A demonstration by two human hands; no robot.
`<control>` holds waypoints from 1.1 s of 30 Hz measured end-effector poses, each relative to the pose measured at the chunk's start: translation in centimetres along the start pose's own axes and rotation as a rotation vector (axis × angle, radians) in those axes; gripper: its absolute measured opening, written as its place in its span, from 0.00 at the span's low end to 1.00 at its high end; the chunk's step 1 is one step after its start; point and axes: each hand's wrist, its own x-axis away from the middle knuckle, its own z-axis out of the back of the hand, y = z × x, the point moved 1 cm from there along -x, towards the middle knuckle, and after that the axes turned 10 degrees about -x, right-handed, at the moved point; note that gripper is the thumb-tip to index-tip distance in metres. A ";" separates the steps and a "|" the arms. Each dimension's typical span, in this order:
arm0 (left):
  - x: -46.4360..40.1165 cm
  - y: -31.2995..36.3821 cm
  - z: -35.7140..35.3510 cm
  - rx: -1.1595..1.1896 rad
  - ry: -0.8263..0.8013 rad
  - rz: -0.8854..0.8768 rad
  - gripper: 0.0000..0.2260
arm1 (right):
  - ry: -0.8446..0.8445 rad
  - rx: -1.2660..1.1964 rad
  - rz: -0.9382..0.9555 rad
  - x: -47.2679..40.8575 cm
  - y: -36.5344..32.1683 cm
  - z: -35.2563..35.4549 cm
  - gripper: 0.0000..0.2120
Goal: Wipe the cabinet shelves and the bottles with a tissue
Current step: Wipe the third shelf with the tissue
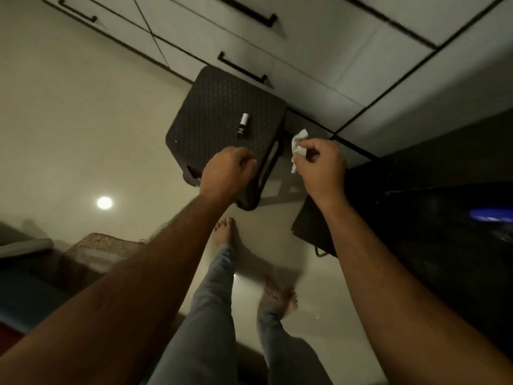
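Head view, looking steeply down. A dark woven-pattern stool stands on the pale glossy floor, its far edge against white cabinet drawers fitted with black bar handles.

One small bottle, white cap and dark body, lies on its side on the stool seat, cap pointing toward the drawers. No other bottle is visible.

The left hand is held over the near edge of the seat, fingers curled inward in a loose fist; whether it holds anything cannot be told. It is near the bottle but clear of it.

The right hand is held to the right of the stool, above the floor, pinching a crumpled white tissue between thumb and fingertips. The tissue is not touching the bottle or the stool.

Both forearms are bare. Below them are jeans-clad legs and bare feet on the floor. A ceiling light reflects on the floor at left.
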 end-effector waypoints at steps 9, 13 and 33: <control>15.3 16.1 1.9 -0.092 0.113 -0.287 0.12 | 0.222 -0.049 0.039 16.3 -1.8 20.7 0.09; 19.1 22.5 2.8 -0.141 0.170 -0.505 0.18 | 0.323 -0.097 0.045 21.5 -1.7 27.0 0.08; 13.0 37.6 4.9 -0.718 -0.095 -0.905 0.40 | 0.689 0.097 -0.184 24.9 -1.3 38.5 0.12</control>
